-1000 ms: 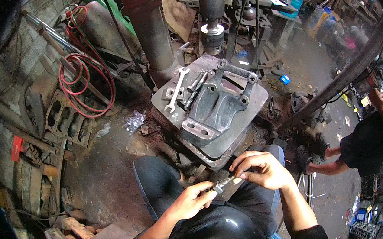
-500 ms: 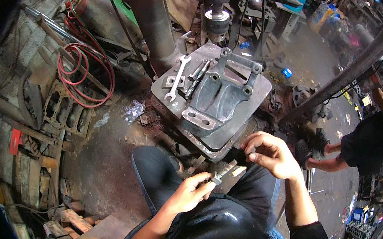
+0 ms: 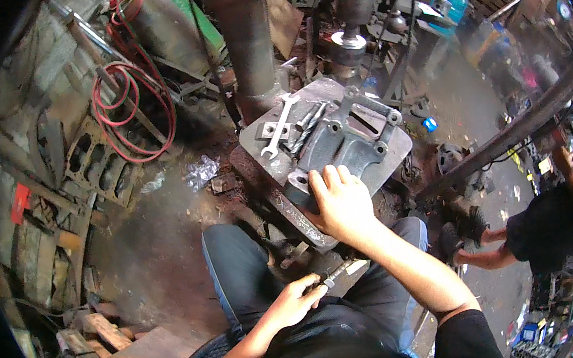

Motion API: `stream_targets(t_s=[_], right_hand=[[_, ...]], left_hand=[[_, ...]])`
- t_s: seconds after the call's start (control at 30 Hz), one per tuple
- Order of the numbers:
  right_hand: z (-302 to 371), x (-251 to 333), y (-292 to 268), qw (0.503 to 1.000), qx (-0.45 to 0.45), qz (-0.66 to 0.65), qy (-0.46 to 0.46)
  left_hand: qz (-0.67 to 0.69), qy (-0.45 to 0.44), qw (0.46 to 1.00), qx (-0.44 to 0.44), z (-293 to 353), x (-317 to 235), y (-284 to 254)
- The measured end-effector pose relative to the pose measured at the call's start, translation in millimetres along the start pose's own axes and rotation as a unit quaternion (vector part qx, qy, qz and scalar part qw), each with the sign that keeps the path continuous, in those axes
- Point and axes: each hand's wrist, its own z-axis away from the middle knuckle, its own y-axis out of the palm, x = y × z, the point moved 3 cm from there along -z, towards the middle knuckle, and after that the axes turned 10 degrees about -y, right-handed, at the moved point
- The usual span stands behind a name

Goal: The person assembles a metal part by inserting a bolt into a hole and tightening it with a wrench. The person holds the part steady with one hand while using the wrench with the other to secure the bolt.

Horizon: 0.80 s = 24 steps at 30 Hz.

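My left hand (image 3: 289, 306) is closed around the head end of a bolt (image 3: 336, 272), held low over my lap with its shank pointing up and to the right. My right hand (image 3: 345, 204) reaches forward and grips the near end of a dark cast metal bracket (image 3: 361, 144), covering part of its flange. The bracket lies on the drill press table (image 3: 396, 160). Left of it, an open-ended wrench (image 3: 281, 129) rests across a small metal block (image 3: 269, 131). Drill bits (image 3: 307, 133) lie between the wrench and the bracket.
The drill chuck (image 3: 348, 50) hangs behind the table, beside the thick press column (image 3: 248, 50). Coiled red hose (image 3: 171, 114) hangs at the left. A slanting beam (image 3: 504, 124) crosses the right side, where another person (image 3: 560, 220) works. Wood scraps (image 3: 103, 331) lie at lower left.
My right hand has moved from above my lap, forward and left, onto the bracket's near end. My left hand keeps the bolt, slightly lower. The view has shifted a little.
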Motion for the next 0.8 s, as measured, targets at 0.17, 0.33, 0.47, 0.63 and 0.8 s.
stream_targets(t_s=[0.17, 0.33, 0.47, 0.63, 0.8], right_hand=[[3, -8, 13, 0.997, -0.004, 0.012, -0.082], [-16, -28, -31, 0.997, -0.02, -0.061, -0.036], [-32, -48, -56, 0.988, -0.038, -0.147, 0.037], [-41, -48, -51, 0.973, -0.1, -0.206, 0.02], [-55, -28, -49, 0.97, -0.146, -0.19, 0.045]], left_hand=[[0.031, 0.001, 0.999, -0.023, -1, 13, -11], [0.074, -0.002, 0.997, -0.036, -3, 28, -28], [0.113, 0.015, 0.993, -0.037, -9, 34, -39], [0.168, -0.007, 0.985, -0.027, -13, 36, -48], [0.223, -0.003, 0.974, -0.043, -8, 32, -53]])
